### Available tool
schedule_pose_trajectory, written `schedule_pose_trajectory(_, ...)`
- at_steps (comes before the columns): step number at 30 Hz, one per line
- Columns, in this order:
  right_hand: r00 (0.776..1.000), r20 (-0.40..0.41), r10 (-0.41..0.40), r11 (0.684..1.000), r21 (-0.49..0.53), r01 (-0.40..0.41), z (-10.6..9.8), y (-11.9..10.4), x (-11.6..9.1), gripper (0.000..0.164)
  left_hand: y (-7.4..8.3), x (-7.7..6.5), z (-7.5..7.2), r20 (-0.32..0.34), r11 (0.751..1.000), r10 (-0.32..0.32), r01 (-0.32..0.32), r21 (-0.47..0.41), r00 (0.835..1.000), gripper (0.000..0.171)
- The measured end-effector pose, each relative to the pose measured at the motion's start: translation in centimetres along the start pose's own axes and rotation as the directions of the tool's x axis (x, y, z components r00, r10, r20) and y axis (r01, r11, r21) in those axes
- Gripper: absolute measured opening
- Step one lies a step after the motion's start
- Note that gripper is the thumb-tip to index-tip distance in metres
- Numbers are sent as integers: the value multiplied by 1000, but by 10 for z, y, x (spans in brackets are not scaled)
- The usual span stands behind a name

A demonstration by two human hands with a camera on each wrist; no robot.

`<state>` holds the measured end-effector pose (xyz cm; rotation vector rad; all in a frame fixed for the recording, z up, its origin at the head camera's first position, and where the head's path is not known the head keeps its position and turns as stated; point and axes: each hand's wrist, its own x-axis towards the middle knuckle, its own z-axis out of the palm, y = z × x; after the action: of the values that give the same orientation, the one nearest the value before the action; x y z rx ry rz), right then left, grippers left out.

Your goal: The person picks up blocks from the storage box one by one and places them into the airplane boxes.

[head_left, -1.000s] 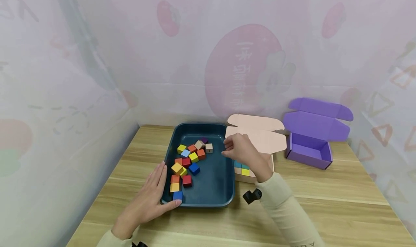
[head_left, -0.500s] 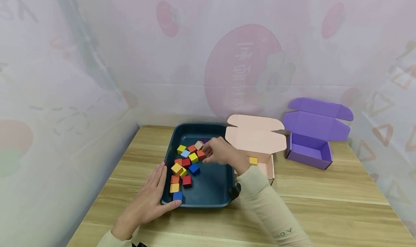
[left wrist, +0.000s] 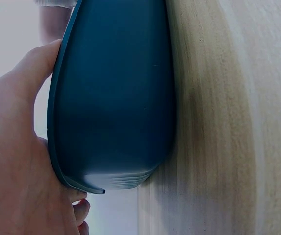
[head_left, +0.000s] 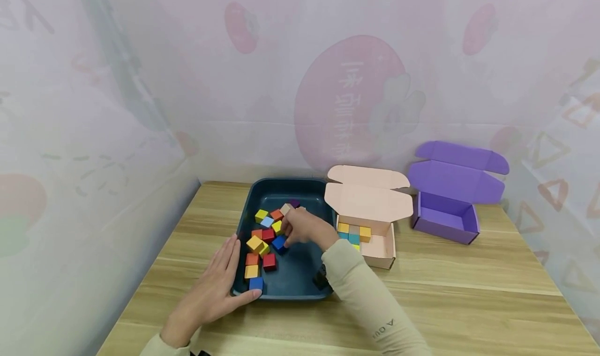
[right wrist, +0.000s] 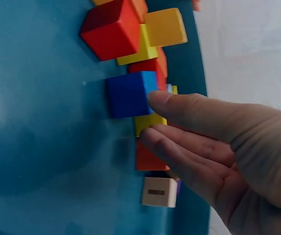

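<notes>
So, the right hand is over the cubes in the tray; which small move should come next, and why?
Probably the right hand should curl its fingers toward the blue cube. In the right wrist view its thumb tip overlaps that cube, contact unclear, while the fingertips sit near the yellow cube. The left hand rests against the tray, which may steady it.

In the head view, the right hand [head_left: 304,227] hides most of a wooden cube [right wrist: 159,192] and the right sleeve [head_left: 367,293] the near left corner of the peach box [head_left: 380,263], while the left-wrist view's upper edge crops the dark teal tray [left wrist: 113,93].
</notes>
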<state>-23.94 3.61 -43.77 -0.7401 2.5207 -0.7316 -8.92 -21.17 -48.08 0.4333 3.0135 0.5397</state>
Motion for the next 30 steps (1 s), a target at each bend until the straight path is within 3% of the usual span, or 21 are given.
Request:
schedule_pose_trajectory(16, 1000, -10, 3, 1000, -26, -3, 11, 4, 7, 30, 0, 0, 1, -1, 1000, 3, -3, -26, 1000, 121)
schedule_pose_trajectory(24, 999, -33, -8, 999, -40, 7, 0, 1, -2, 28, 0, -1, 0, 3, 1000, -5, 5, -30, 1000, 122)
schedule_pose_trajectory(30, 996, -79, -45, 997, -58, 41, -15, 0, -21, 29, 0, 0, -1, -1, 1000, -6, 6, -27, 1000, 122)
